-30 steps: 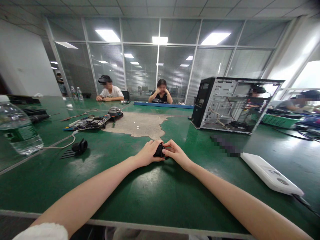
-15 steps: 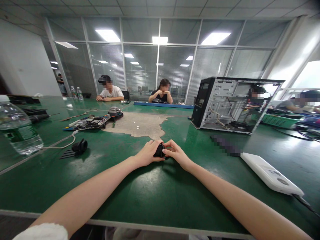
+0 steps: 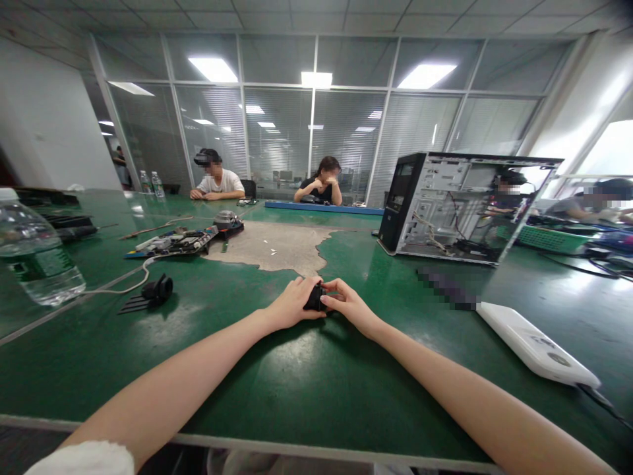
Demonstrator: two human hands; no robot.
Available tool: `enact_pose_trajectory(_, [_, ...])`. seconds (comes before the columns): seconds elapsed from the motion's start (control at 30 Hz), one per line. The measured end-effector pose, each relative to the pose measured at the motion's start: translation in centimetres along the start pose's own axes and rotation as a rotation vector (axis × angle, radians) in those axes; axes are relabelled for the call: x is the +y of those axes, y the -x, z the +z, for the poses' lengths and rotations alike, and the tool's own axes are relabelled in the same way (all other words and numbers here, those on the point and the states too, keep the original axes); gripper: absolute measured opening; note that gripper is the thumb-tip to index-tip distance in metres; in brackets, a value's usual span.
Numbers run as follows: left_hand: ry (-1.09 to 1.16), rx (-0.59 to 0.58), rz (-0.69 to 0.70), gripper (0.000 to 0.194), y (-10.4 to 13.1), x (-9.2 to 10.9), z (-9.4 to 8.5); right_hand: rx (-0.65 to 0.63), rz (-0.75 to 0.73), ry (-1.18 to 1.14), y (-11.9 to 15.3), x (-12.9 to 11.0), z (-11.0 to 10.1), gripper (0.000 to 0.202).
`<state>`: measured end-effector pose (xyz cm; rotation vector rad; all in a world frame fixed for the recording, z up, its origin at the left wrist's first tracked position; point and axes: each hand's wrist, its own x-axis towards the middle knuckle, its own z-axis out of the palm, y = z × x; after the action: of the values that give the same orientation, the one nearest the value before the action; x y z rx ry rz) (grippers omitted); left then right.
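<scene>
Between my two hands, just over the green table [image 3: 306, 389], is a small black part [image 3: 314, 300] whose exact kind is hidden by my fingers. My left hand [image 3: 294, 303] wraps around its left side, thumb along the near edge. From the right, the thumb and fingertips of my right hand [image 3: 346, 302] pinch the other side. To the left on the tabletop lies a black plastic piece [image 3: 157, 290] with a round end and several flat prongs.
A circuit board [image 3: 173, 244] with parts lies at the left, near a clear water bottle [image 3: 37, 251]. An opened computer case [image 3: 445, 204] stands at the right, behind a white power bank [image 3: 537, 343] with a cable. Two people sit across the table; others are at the right.
My hands and the black part stay almost in place, with at most a tiny shift of the fingers. The person across in black has moved their hands slightly near the face.
</scene>
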<state>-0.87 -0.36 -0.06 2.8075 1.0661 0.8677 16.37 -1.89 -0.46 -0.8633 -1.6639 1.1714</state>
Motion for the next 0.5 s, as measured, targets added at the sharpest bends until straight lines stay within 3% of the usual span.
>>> enact_pose_trajectory(0.2, [-0.006, 0.002, 0.007, 0.064, 0.0, -0.11, 0.12, 0.003, -0.067, 0.008, -0.04, 0.12, -0.1, 0.025])
enact_pose_trajectory(0.5, [0.004, -0.002, 0.011, 0.065, 0.02, -0.19, 0.15, 0.026, 0.015, -0.003, -0.03, 0.11, 0.06, 0.031])
